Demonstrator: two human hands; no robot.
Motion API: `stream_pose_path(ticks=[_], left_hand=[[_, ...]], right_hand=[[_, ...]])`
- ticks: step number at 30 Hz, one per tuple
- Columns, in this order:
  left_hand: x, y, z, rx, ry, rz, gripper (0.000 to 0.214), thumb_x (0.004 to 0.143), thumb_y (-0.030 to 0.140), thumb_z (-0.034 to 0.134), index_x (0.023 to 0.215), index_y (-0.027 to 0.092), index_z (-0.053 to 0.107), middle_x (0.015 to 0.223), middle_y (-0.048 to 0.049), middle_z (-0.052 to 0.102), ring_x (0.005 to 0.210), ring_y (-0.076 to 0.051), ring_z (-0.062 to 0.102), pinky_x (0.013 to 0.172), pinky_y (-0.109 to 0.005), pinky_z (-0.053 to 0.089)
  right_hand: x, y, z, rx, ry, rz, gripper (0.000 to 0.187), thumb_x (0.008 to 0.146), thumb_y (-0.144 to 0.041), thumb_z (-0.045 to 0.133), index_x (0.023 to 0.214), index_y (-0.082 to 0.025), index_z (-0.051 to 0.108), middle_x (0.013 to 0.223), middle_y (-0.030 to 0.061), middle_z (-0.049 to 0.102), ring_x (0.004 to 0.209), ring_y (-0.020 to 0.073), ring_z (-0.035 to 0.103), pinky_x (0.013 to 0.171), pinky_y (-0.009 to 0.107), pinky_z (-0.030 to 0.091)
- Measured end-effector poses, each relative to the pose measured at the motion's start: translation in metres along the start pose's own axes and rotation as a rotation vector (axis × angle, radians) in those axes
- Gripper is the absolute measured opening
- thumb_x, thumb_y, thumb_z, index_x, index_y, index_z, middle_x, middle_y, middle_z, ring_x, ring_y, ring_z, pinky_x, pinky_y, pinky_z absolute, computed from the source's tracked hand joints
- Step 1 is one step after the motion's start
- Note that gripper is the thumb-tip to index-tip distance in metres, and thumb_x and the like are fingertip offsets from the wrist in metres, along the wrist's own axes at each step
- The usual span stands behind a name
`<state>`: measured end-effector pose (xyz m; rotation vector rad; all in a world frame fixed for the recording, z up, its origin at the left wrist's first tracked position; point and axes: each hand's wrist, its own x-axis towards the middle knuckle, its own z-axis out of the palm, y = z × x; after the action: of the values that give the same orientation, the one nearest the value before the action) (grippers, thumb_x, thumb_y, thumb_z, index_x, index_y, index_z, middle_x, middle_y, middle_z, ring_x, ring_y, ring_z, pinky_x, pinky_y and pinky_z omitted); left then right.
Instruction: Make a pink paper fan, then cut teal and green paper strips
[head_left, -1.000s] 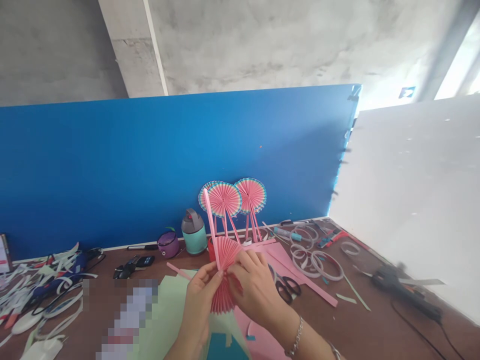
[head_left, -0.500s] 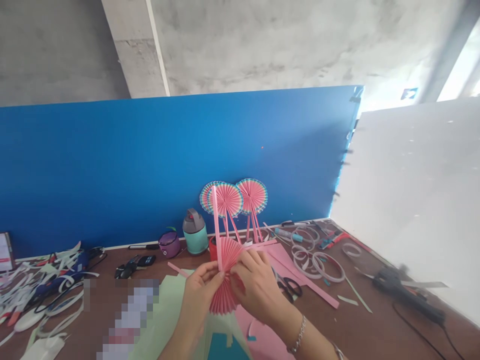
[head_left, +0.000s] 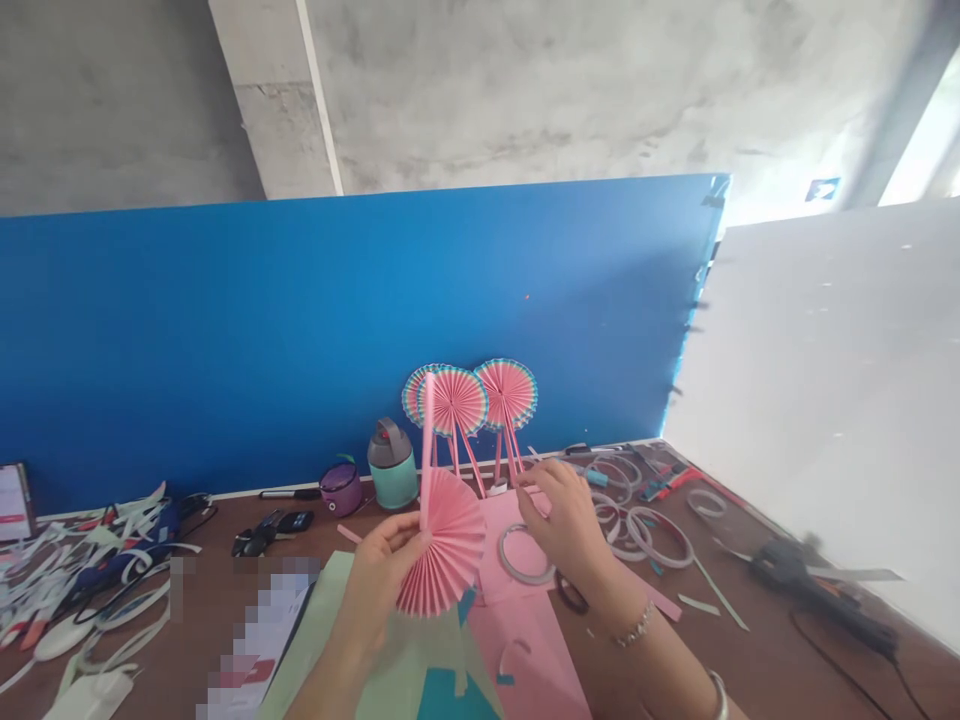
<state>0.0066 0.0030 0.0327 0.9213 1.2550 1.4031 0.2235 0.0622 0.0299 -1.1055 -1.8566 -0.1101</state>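
My left hand [head_left: 379,575] pinches a pink pleated paper fan [head_left: 448,545] at its left edge, where a long pink paper stick [head_left: 427,440] stands upright. The fan is spread into a rounded half-disc with its folds running outward. My right hand [head_left: 574,530] is apart from the fan, over pink paper [head_left: 517,600] on the table. Its fingers are curved and parted, with no held thing visible. Just left of that hand lies a round tape ring [head_left: 503,560]. Behind, finished-looking pink round fans [head_left: 452,402] with rainbow rims lean against the blue partition.
Green paper sheets [head_left: 330,610] lie under my left arm. A teal lidded container [head_left: 394,480] and a purple pot [head_left: 340,490] stand at the back. Several tape rings [head_left: 660,537] and a glue gun [head_left: 817,590] are at right. Paper scraps [head_left: 90,540] are heaped at left.
My right hand has let go of the fan's middle and moved right, over the pink paper. The fan now shows wider in my left hand, tilted slightly, and the tape ring has come into view.
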Motion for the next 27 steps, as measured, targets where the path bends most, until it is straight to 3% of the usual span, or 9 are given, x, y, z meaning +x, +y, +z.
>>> stream_pose_path(ticks=[5, 9, 12, 16, 20, 24, 27], left_hand=[[0.000, -0.018, 0.002, 0.358, -0.369, -0.080, 0.020, 0.057, 0.019, 0.070, 0.077, 0.017, 0.073, 0.072, -0.0072, 0.073, 0.074, -0.024, 0.066, 0.067, -0.029, 0.045], [0.000, -0.035, 0.002, 0.488, -0.546, -0.091, 0.020, 0.060, 0.014, 0.062, 0.075, 0.017, 0.074, 0.072, -0.0076, 0.074, 0.073, -0.026, 0.067, 0.063, -0.029, 0.046], [0.002, -0.038, 0.002, 0.507, -0.549, -0.023, 0.024, 0.059, 0.011, 0.058, 0.076, 0.017, 0.074, 0.074, -0.0082, 0.074, 0.074, -0.026, 0.067, 0.065, -0.030, 0.046], [0.001, -0.032, 0.004, 0.515, -0.515, 0.086, 0.039, 0.060, 0.007, 0.053, 0.091, 0.018, 0.073, 0.083, -0.0077, 0.073, 0.076, -0.023, 0.065, 0.068, -0.029, 0.046], [0.000, -0.027, 0.004, 0.541, -0.433, 0.107, 0.036, 0.062, 0.011, 0.057, 0.094, 0.019, 0.072, 0.088, -0.0082, 0.072, 0.073, -0.022, 0.063, 0.067, -0.029, 0.045], [0.003, -0.019, -0.002, 0.581, -0.361, 0.077, 0.015, 0.060, 0.017, 0.062, 0.069, 0.018, 0.075, 0.077, -0.0074, 0.072, 0.071, -0.022, 0.062, 0.063, -0.027, 0.043], [0.009, -0.017, -0.008, 0.602, -0.369, 0.077, 0.016, 0.060, 0.017, 0.057, 0.062, 0.017, 0.073, 0.068, -0.0051, 0.070, 0.065, -0.020, 0.061, 0.058, -0.026, 0.041]], right_hand=[[0.004, -0.004, -0.011, 0.070, 0.115, 0.057, 0.019, 0.080, -0.015, 0.045, 0.092, -0.019, 0.059, 0.086, 0.0064, 0.061, 0.083, 0.0205, 0.055, 0.074, 0.032, 0.039], [0.002, -0.007, -0.009, 0.091, -0.013, 0.032, 0.017, 0.081, -0.014, 0.046, 0.085, -0.019, 0.062, 0.085, 0.0063, 0.063, 0.084, 0.0202, 0.056, 0.075, 0.033, 0.039], [-0.005, -0.012, -0.001, 0.131, -0.260, -0.004, 0.019, 0.078, -0.013, 0.048, 0.084, -0.019, 0.065, 0.084, 0.0051, 0.066, 0.083, 0.0193, 0.058, 0.076, 0.032, 0.039], [-0.018, -0.025, 0.010, 0.204, -0.549, -0.079, 0.028, 0.066, -0.010, 0.053, 0.086, -0.022, 0.068, 0.088, 0.0034, 0.069, 0.084, 0.0194, 0.059, 0.077, 0.030, 0.040], [-0.026, -0.030, 0.015, 0.132, -0.658, -0.078, 0.027, 0.063, -0.009, 0.052, 0.077, -0.022, 0.071, 0.073, 0.0033, 0.071, 0.070, 0.0182, 0.060, 0.076, 0.030, 0.039], [-0.027, -0.022, 0.013, 0.085, -0.749, 0.023, 0.019, 0.065, -0.014, 0.053, 0.068, -0.019, 0.072, 0.066, 0.0055, 0.069, 0.063, 0.0174, 0.057, 0.062, 0.027, 0.036], [-0.026, -0.019, 0.009, 0.079, -0.893, 0.149, 0.020, 0.067, -0.020, 0.053, 0.071, -0.017, 0.072, 0.068, 0.0073, 0.069, 0.063, 0.0172, 0.057, 0.052, 0.024, 0.032]])
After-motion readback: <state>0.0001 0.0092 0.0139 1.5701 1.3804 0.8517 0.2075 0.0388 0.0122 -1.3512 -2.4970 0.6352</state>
